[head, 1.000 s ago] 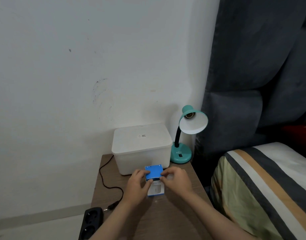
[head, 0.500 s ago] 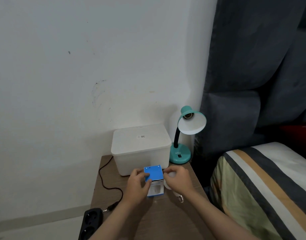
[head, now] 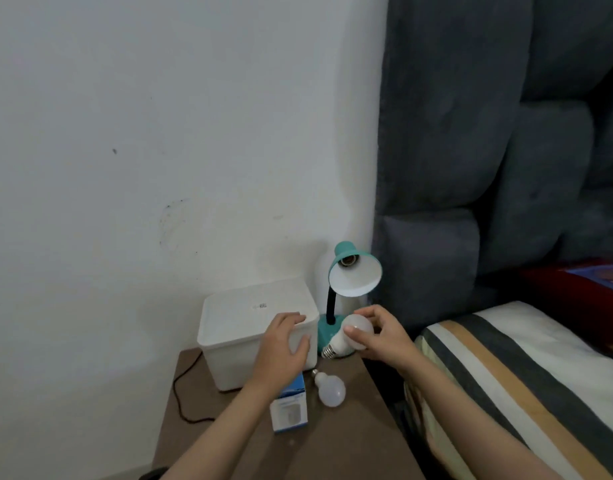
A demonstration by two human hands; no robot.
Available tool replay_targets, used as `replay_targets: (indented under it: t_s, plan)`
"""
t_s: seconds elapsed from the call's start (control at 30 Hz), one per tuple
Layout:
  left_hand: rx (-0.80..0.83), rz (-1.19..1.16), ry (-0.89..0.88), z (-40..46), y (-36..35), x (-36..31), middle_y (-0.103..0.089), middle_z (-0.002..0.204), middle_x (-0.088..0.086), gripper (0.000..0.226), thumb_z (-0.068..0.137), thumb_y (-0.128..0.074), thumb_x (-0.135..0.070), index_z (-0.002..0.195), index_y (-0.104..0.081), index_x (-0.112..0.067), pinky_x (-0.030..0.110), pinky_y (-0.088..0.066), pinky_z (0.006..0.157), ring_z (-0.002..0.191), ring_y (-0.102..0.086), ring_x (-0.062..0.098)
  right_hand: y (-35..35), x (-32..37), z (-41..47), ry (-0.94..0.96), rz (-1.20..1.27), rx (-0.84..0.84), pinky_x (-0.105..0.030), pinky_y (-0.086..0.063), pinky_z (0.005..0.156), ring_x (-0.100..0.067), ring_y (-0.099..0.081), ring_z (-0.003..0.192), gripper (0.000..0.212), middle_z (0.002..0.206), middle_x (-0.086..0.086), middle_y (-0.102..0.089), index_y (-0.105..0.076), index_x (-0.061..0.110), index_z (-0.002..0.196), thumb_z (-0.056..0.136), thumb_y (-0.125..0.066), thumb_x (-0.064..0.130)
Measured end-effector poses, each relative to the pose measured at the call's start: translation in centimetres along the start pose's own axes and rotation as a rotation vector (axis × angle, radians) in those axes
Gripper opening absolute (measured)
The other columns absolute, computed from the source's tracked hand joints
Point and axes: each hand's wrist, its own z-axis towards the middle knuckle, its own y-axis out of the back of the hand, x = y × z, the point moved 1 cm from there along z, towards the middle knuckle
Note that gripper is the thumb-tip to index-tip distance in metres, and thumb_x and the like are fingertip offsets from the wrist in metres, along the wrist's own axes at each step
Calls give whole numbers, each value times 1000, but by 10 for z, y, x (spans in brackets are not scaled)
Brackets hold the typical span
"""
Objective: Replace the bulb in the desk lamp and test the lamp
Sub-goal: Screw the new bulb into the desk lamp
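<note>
Right hand (head: 381, 336) holds a white frosted LED bulb with silver screw base (head: 350, 336), thumb and fingers curled round the globe; the base points down-left, twd the lamp foot. Bulb is up off the surface, in front of the teal round lamp base (head: 324, 329) (partly hidden behind it).

Left hand (head: 284, 344) sits on the front right corner of the white lidded plastic storage box (head: 253, 317), fingers spread, fairly straight, over lid edge and front wall. Holds nothing.

Teal gooseneck desk lamp w/ white-lined shade (head: 355, 271) stands at the back right of the brown wooden bedside surface (head: 346, 441), just beside the box. Shade tilts twd the camera; socket inside looks empty, brass threads visible. Lamp is unlit.

Second white bulb (head: 329, 388) lies on its side on the surface, screw base twd the box, globe twd the camera. It's just right of the blue-and-white cardboard bulb carton (head: 289, 408), which lies flat, partly under the left forearm. Bulb and carton look close but apart (hard to tell if they touch).

Black power cord (head: 180, 386) loops over the left part of the surface by the box. Dark grey padded headboard (head: 488, 150) fills the right; bed w/ striped cream, grey and tan cover (head: 527, 372) sits bottom right. White wall (head: 159, 133) behind.
</note>
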Motion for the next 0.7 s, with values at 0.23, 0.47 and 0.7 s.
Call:
replay_targets:
  t_s: [0.23,0.47,0.7]
  plan:
    - [0,-98,-51,59,-15,-34,-50,108,-6,31,86,-59,-14,116,-58,-18,15,-41,88,101,-54,6,24,17,11,170,-67,-243,-28,-50,83,-8,-55,92,43,115,-4,-48,-58,33,103,68,-82,25]
    - [15,-72,-106,102,-30,-34,-49,106,-2,33,84,-58,-7,116,-59,-15,14,-43,85,97,-54,8,16,15,32,349,-59,-436,-31,-55,81,-7,-57,94,47,108,5,-47,-56,35,99,65,-84,19]
    - [-51,-42,-191,119,-52,-23,-48,100,-3,31,82,-60,0,109,-63,-14,19,-47,83,94,-52,11,-9,-5,70,415,-74,-618,-26,-52,90,-10,-51,101,51,111,5,-37,-62,22,107,64,-85,9]
